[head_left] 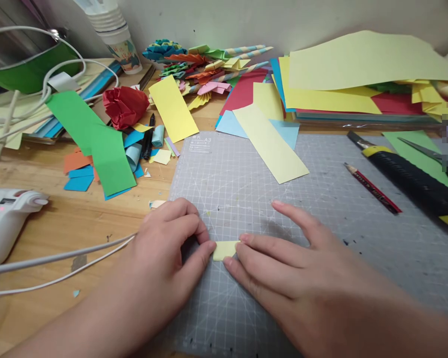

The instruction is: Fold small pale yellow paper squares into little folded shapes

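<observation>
One small pale-yellow paper rectangle [224, 250], lower centre, we're probably creasing: left hand [170, 244] curled, pinch unclear; right hand [297, 274] spread, touching it; next move likely needs even pressure.

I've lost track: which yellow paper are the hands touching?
The small piece, between the left hand and right hand; the long pale strip and other yellow papers lie farther back, untouched.

small pale yellow paper piece [225, 251], roughly rectangular, lying flat on gridded grey mat [242, 214]
</observation>
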Tool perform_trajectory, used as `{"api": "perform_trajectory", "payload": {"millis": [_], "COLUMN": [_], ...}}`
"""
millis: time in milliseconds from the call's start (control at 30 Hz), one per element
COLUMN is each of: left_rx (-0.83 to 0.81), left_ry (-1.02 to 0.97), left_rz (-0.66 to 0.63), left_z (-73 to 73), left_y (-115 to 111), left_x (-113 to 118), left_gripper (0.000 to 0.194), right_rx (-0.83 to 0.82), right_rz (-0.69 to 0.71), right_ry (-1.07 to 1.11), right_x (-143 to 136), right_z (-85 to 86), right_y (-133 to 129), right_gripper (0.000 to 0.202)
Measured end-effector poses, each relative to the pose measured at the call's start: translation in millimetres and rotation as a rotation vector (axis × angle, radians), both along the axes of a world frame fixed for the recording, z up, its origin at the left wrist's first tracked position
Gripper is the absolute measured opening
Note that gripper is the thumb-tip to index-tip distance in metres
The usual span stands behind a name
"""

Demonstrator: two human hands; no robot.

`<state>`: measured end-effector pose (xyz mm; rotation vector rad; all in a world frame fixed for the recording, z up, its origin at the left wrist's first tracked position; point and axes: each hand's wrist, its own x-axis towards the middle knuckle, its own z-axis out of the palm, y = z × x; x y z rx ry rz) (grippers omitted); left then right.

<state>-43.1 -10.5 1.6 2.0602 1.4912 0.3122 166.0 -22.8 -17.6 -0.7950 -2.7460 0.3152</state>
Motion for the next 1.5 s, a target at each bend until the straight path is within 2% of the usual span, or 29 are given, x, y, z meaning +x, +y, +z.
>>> {"api": "perform_trajectory", "payload": {"millis": [333,533,767,1100,1333,1500], "left_rx": [0.005,0.012,0.038,0.096,0.074,0.1], "left_ry": [0.012,0.018,0.046,0.101,0.097,0.135], "left_rz": [-0.008,-0.004,0.011,-0.057,-0.038,-0.016], "left_z": [-1.4,-1.1,-0.6,-3.9,-2.0,-4.8], "left_y": [-2,0,-3,-9,-9,-4], "left_x": [-1,-1,3,4,4,5], "left_gripper": [0.012,0.013,0.005,0.003,0.004,0.008], "right_rx": [-0.022,-0.009,0.121,0.147,0.13,0.108], "right_rz": [-0.01,-0.021,-0.02,-0.008,0.004,-0.012], "right_ry": [-0.044,-0.06,-0.061,-0.045,-0.07,-0.082], "right_x": [-3,-4,-3,-2,-5,-5], "right_z": [11.3,6.3,7.8,6.6,4.3,4.2], "right_y": [-2,-1,-5,-4,-7,-7], "right_gripper": [0.035,0.034,0.038,0.036,0.046,0.039]}}
